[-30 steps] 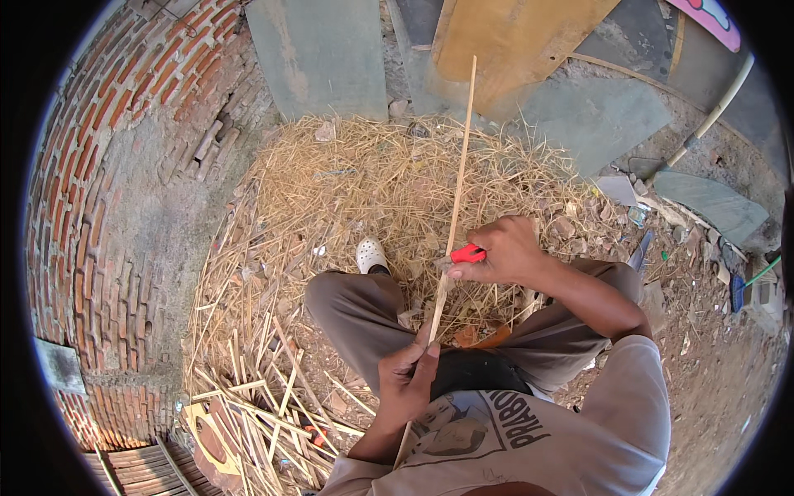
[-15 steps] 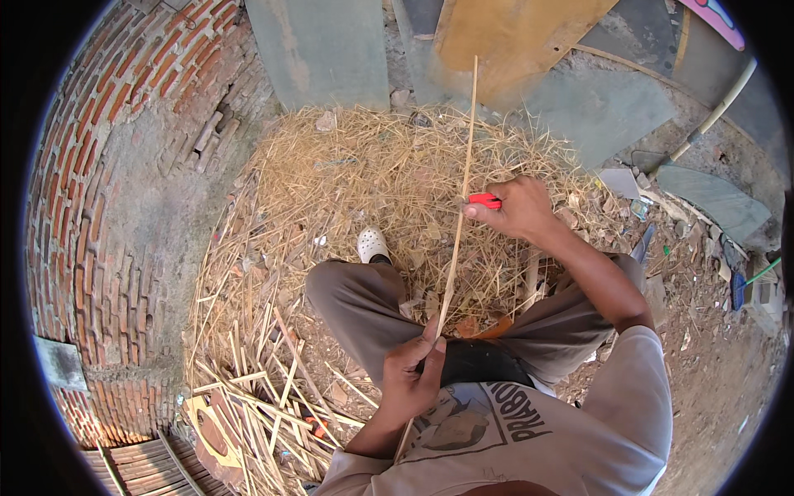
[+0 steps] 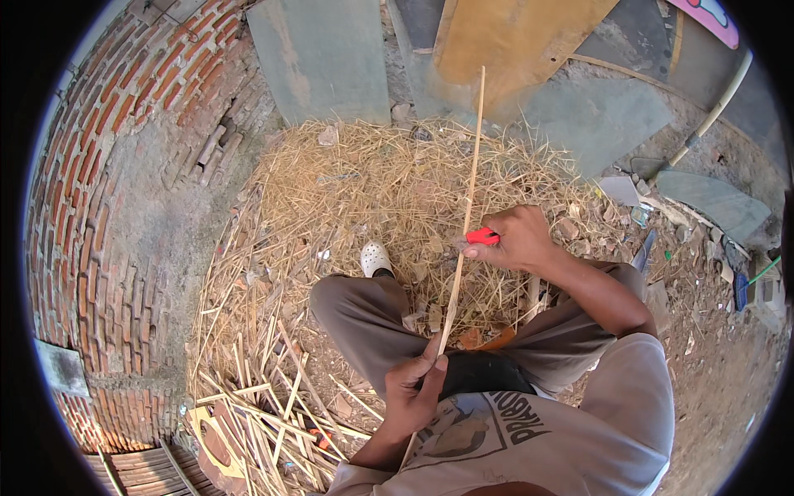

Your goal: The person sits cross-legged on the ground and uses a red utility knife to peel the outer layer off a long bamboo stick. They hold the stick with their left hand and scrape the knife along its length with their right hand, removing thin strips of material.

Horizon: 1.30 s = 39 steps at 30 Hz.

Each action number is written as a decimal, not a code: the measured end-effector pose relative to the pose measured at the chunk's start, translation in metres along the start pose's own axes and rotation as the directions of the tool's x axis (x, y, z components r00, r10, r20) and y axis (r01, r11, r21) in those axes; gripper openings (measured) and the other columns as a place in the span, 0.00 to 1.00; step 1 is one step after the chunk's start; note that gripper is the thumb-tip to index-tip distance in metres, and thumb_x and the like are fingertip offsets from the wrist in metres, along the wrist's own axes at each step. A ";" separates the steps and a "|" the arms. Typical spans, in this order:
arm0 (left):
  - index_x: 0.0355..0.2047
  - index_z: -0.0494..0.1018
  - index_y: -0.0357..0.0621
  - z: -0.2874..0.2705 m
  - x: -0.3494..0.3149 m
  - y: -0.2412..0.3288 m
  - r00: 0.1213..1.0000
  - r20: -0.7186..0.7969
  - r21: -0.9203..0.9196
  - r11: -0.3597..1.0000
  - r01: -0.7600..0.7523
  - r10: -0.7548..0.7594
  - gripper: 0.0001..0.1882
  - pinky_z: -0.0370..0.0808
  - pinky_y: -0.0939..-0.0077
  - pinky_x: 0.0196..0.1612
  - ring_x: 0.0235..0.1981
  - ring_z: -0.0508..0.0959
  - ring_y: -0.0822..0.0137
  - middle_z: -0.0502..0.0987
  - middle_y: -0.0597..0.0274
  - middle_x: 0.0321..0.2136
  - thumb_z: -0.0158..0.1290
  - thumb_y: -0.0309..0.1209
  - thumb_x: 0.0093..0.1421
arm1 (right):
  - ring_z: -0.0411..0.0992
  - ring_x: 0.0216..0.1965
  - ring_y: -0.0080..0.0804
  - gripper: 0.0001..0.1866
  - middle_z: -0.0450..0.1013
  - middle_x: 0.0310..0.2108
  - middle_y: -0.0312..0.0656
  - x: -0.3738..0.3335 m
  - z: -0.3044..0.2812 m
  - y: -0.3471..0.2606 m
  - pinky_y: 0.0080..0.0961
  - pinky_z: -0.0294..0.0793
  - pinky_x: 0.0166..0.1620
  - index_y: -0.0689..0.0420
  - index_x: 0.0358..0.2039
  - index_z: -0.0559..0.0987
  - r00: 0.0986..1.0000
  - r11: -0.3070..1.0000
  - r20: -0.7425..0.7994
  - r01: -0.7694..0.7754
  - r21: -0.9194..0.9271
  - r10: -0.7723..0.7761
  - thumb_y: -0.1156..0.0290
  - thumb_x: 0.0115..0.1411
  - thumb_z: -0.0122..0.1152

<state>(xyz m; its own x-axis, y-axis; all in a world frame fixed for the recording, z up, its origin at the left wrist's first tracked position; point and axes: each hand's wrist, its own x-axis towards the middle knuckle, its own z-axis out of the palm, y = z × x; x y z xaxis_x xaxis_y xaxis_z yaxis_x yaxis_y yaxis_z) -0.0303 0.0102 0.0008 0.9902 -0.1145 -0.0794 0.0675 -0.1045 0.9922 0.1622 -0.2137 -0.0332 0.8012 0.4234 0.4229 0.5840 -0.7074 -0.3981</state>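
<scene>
Change over the last half second: my right fingers (image 3: 490, 255), closed round a red-handled tool (image 3: 482, 237), are farther back along the stick (image 3: 452, 306), nearer my body. A second ago they were nearer still. My left fingers (image 3: 432, 379) keep about the same place, pinching the stick near my lap; its far tip has shifted slightly rightward in view.

Position: the stick runs from my left fingers, up past the front of the tool, and well beyond my right hand, over the straw (image 3: 372, 182). It lies just left of the right fingers, leaning a little rightward toward its far end. The tool's end meets it; too small to tell whether it bites in or only rests there.

Appearance: stick long, thin, pale yellow-tan, nearly straight. The stretch between tool and left fingers looks broader and slightly uneven; the far stretch tapers to a narrow tip.

Surroundings: white shoe (image 3: 375, 258) near my left knee (image 3: 351, 302); loose pile of similar sticks (image 3: 273, 422) on the ground to my left.
</scene>
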 end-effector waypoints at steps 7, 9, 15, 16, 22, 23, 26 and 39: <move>0.59 0.66 0.39 -0.001 -0.024 0.010 0.984 0.173 0.043 0.999 0.022 -0.030 0.23 0.58 0.88 0.25 0.21 0.60 0.83 0.63 0.74 0.18 0.47 0.16 0.63 | 0.75 0.24 0.49 0.42 0.72 0.15 0.50 0.039 -0.029 0.107 0.43 0.72 0.32 0.58 0.18 0.81 0.845 0.840 -0.069 -0.535 -0.093 0.530 0.26 0.55 0.43; 0.59 0.67 0.39 -0.002 -0.029 0.008 0.982 0.187 0.021 1.000 -0.008 0.004 0.22 0.58 0.88 0.24 0.20 0.60 0.84 0.64 0.74 0.17 0.47 0.17 0.63 | 0.75 0.25 0.50 0.43 0.73 0.17 0.50 0.042 -0.035 0.134 0.43 0.73 0.33 0.59 0.19 0.81 0.826 0.818 -0.120 -0.562 -0.118 0.550 0.26 0.55 0.42; 0.58 0.69 0.40 -0.009 -0.054 0.003 0.966 0.256 -0.016 0.999 0.036 -0.031 0.20 0.57 0.89 0.23 0.19 0.61 0.86 0.67 0.74 0.17 0.47 0.20 0.65 | 0.75 0.28 0.51 0.45 0.74 0.20 0.54 0.034 -0.049 0.202 0.43 0.71 0.36 0.61 0.19 0.80 0.629 0.629 -0.255 -0.772 -0.090 0.735 0.26 0.56 0.39; 0.58 0.69 0.41 -0.011 -0.063 -0.001 0.961 0.274 -0.049 0.998 0.040 -0.025 0.20 0.57 0.89 0.23 0.19 0.61 0.86 0.67 0.74 0.17 0.47 0.21 0.65 | 0.74 0.27 0.51 0.45 0.73 0.19 0.54 0.026 -0.050 0.223 0.44 0.71 0.35 0.61 0.18 0.79 0.571 0.586 -0.284 -0.809 -0.039 0.770 0.26 0.56 0.39; 0.60 0.66 0.39 -0.018 -0.045 -0.009 0.984 0.097 -0.264 0.950 0.168 -0.147 0.20 0.57 0.87 0.22 0.18 0.60 0.83 0.65 0.74 0.17 0.45 0.23 0.67 | 0.71 0.22 0.46 0.46 0.68 0.14 0.51 0.030 -0.034 0.149 0.41 0.68 0.30 0.64 0.14 0.72 0.718 0.739 -0.176 -0.662 0.122 0.673 0.26 0.57 0.37; 0.60 0.65 0.39 -0.017 -0.037 -0.012 0.994 0.048 -0.288 0.951 0.109 -0.100 0.21 0.57 0.85 0.21 0.17 0.59 0.82 0.64 0.73 0.16 0.44 0.24 0.68 | 0.68 0.19 0.44 0.44 0.64 0.11 0.50 0.029 -0.027 0.102 0.42 0.66 0.27 0.64 0.14 0.71 0.793 0.799 -0.115 -0.579 0.161 0.598 0.29 0.58 0.40; 0.61 0.64 0.40 -0.010 -0.015 -0.010 0.998 0.007 -0.374 0.925 0.068 -0.070 0.21 0.57 0.84 0.20 0.16 0.58 0.81 0.62 0.72 0.15 0.43 0.25 0.68 | 0.69 0.12 0.41 0.37 0.66 0.09 0.42 -0.003 -0.018 0.003 0.36 0.67 0.19 0.55 0.12 0.74 0.998 0.995 -0.033 -0.049 0.090 0.052 0.29 0.51 0.55; 0.60 0.64 0.33 -0.002 -0.005 0.000 0.998 0.000 -0.294 0.954 0.053 -0.055 0.21 0.60 0.86 0.22 0.18 0.62 0.81 0.66 0.70 0.17 0.45 0.26 0.68 | 0.68 0.12 0.40 0.34 0.65 0.07 0.40 -0.003 -0.016 -0.028 0.34 0.66 0.18 0.55 0.11 0.73 0.984 0.986 -0.074 0.160 -0.050 -0.163 0.33 0.48 0.61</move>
<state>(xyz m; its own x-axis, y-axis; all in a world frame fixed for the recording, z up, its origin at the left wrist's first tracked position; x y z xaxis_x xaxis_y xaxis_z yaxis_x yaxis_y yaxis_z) -0.0345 0.0129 0.0015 0.9850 -0.1088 -0.1339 0.1523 0.1843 0.9710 0.1413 -0.2041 -0.0105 0.6832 0.4902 0.5413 0.6974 -0.6579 -0.2844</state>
